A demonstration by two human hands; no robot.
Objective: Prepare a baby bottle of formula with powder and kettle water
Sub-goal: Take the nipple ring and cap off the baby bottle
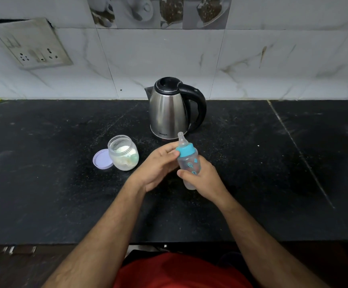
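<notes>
My right hand (pixel 205 178) grips the body of a clear baby bottle (pixel 188 163) with leaf prints, held tilted above the black counter (pixel 44 183). The bottle carries a teal collar (pixel 186 151) and a clear teat. My left hand (pixel 158 165) touches that collar with its fingertips, fingers loosely curved. Behind the bottle stands a steel kettle (pixel 170 110) with a black lid and handle, lid closed. Left of my hands an open glass jar (pixel 123 152) holds white powder and a scoop, and its lilac lid (pixel 102 159) lies beside it.
A marble-tiled wall (pixel 169 59) rises behind the counter, with a switch and socket plate (pixel 29 44) at upper left. The counter's front edge (pixel 65 243) runs across the lower part of the view.
</notes>
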